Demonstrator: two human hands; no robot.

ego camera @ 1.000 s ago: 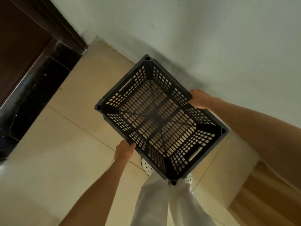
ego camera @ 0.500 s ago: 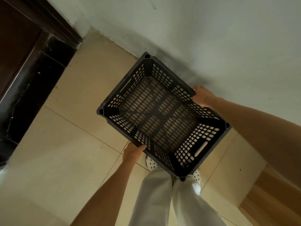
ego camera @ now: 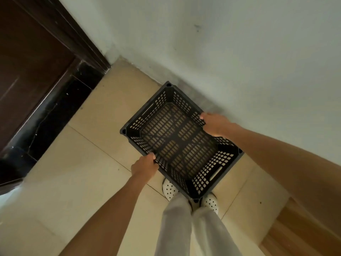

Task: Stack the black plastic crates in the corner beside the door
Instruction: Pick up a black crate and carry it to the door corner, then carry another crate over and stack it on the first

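Head view looks down on a black plastic crate [ego camera: 181, 140], empty, mouth up, carried level above the tiled floor [ego camera: 77, 178] just beside the pale wall [ego camera: 230, 52]. The left hand [ego camera: 143, 166] curls over the near long rim, and the right hand [ego camera: 215, 124] clamps the far rim, both closed tight on it. White perforated shoes [ego camera: 169, 188] stand just under its near corner. The dark door [ego camera: 27, 58] and its frame lie to the left, the corner between them still bare. To set it well, the person should probably shift it left toward that corner, keep it level, square its sides to wall and frame, and lower it flat before letting go.
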